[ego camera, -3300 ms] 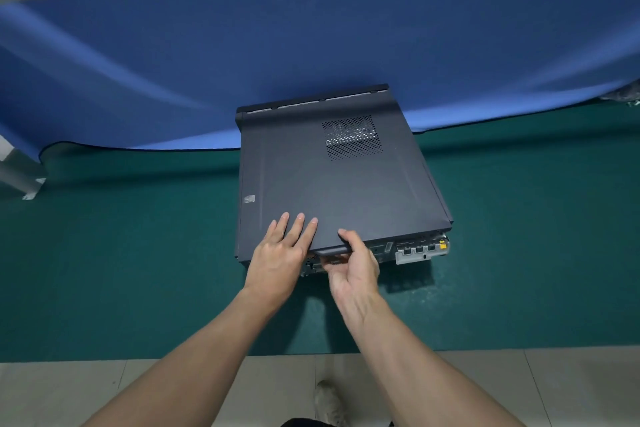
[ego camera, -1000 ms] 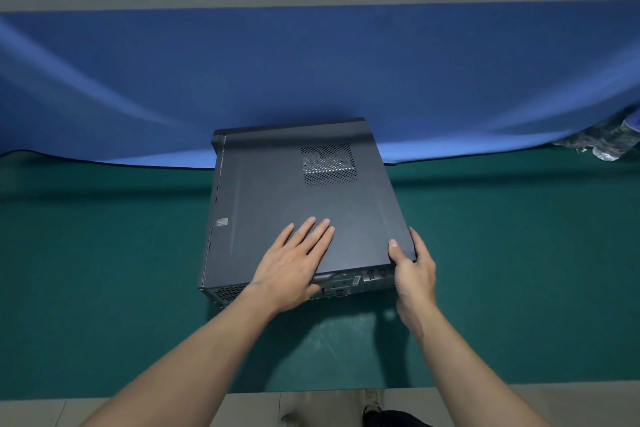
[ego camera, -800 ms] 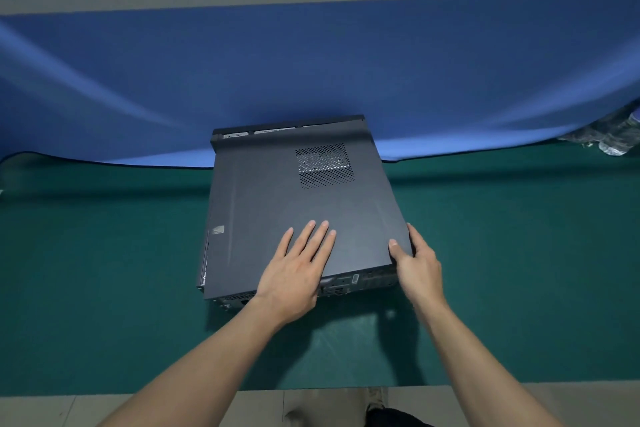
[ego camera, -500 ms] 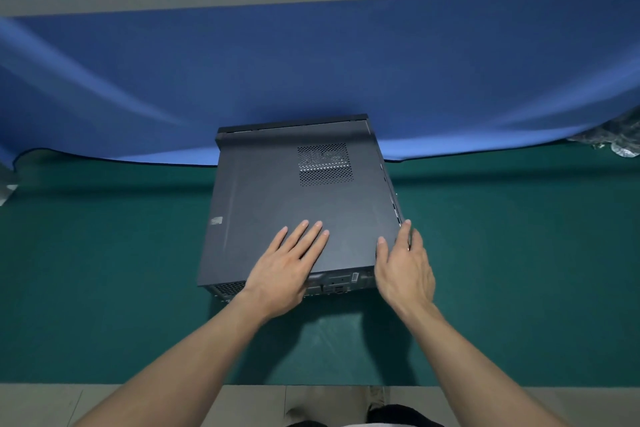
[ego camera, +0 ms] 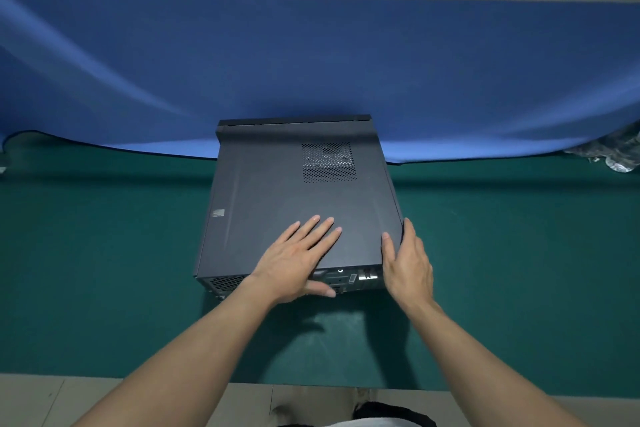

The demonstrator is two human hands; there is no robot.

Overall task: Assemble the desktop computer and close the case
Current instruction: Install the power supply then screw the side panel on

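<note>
1. The desktop computer case [ego camera: 277,204] lies flat on the green worktop [ego camera: 104,270].
2. The left hand [ego camera: 294,260] presses its top, grip wide. The right hand [ego camera: 408,263] brackets the near right corner with straight fingers.
3. It is probably heavy, stiff and smooth, so push at the edges, not the vent grille [ego camera: 328,163].

I read the computer case [ego camera: 284,198] as dark grey sheet metal with a smooth, matt painted finish, broken by a finely perforated vent patch [ego camera: 328,163] (a faint sheen runs down the left side). The surface [ego camera: 104,270] under it looks like a matt green mat, faintly scuffed near the front edge. The blue backdrop [ego camera: 311,55] behind is soft cloth in broad folds.
</note>
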